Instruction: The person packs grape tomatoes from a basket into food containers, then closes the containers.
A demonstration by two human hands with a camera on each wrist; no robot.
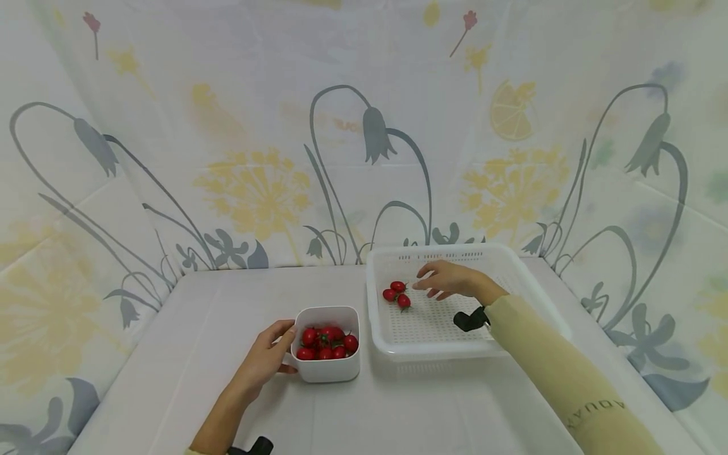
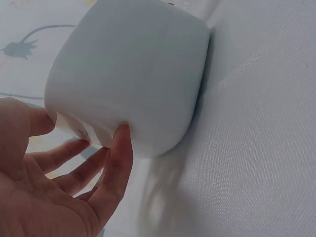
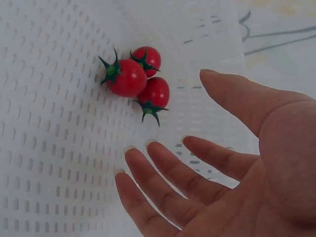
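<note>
A white square bowl [image 1: 330,374] holds several cherry tomatoes [image 1: 327,342] near the table's front. My left hand [image 1: 281,344] rests against the bowl's left side. In the left wrist view, the thumb and straight fingers of the left hand [image 2: 89,163] touch the wall of the bowl [image 2: 133,74]. To the right stands a white perforated tray [image 1: 443,349] with three cherry tomatoes [image 1: 397,294] lying together at its left. My right hand [image 1: 438,281] hovers over the tray just right of them, fingers spread, holding nothing. The right wrist view shows the right hand's [image 3: 197,163] bare palm beside the three tomatoes [image 3: 138,81].
The table [image 1: 199,328] is covered in a pale cloth, and floral fabric walls [image 1: 256,183] close it in at the back and both sides. A black wrist mount [image 1: 471,319] sits on my right forearm above the tray.
</note>
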